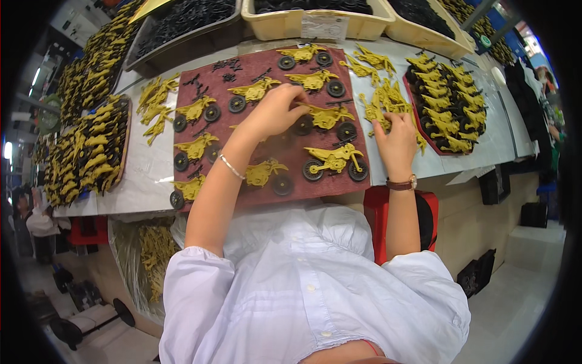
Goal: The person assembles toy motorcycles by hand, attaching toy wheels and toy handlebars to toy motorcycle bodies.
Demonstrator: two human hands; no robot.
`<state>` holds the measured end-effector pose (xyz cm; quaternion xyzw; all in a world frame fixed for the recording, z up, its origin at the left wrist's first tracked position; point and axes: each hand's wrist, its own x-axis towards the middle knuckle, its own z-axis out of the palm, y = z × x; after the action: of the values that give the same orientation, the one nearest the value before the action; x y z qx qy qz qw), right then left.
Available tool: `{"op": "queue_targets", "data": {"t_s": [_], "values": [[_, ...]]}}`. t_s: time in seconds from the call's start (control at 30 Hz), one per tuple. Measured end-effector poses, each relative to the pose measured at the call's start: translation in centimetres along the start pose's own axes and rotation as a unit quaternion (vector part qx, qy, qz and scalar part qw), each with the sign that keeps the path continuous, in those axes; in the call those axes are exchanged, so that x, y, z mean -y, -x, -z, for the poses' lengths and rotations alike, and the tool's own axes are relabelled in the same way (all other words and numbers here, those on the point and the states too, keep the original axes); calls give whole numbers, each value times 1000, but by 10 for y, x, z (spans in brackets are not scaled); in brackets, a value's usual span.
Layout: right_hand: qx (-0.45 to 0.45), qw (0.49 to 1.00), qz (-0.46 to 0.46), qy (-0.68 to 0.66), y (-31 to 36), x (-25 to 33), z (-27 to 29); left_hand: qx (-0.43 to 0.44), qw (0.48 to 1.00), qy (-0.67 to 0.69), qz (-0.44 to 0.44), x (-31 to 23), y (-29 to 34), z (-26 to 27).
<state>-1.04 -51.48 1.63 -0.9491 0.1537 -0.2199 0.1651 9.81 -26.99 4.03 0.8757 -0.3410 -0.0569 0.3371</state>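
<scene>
On a dark red cloth (242, 73) lie several toy motorcycles with yellow bodies and black wheels. My left hand (279, 110) reaches across it, fingers bent and closed at the left end of a yellow toy motorcycle body (327, 116) that lies on black wheels. Just below sits another toy motorcycle (334, 161) with both wheels in view. My right hand (397, 142) is off the cloth's right edge, thumb and fingers closed around a yellow body in a loose pile of yellow toy motorcycle bodies (388, 97). My left forearm covers part of the middle row.
Bins of black parts (321, 23) line the table's far side. A tray of toy motorcycles (445, 103) stands at right, a stacked one (91, 151) at left. Small black parts (227, 68) and loose yellow bodies (156, 103) lie nearby. A red stool (429, 212) is below the table edge.
</scene>
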Motion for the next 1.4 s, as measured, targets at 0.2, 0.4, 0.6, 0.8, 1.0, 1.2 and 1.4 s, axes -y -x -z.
{"op": "queue_targets", "data": {"t_s": [0.2, 0.4, 0.6, 0.8, 1.0, 1.2, 1.4], "values": [[-43, 995, 73, 48, -2, -9, -4, 16, 981, 195, 14, 12, -14, -19], [-7, 996, 29, 78, 0, -12, 0, 83, 927, 336, 145, 7, -28, -21], [-11, 996, 19, 88, 6, -12, -2, 59, 892, 416, 166, 22, -37, -42], [-41, 995, 13, 92, 11, -14, -2, 1, 781, 583, 223, 5, -28, -26], [-84, 996, 39, 4, 10, -3, 6, -27, 677, 699, 229, 0, -1, -5], [-121, 964, 67, -228, 13, 33, 30, 6, 579, 796, 177, -16, 48, -6], [-28, 929, 220, -297, 23, 87, 51, -57, 591, 787, 169, -43, 97, -4]]}}
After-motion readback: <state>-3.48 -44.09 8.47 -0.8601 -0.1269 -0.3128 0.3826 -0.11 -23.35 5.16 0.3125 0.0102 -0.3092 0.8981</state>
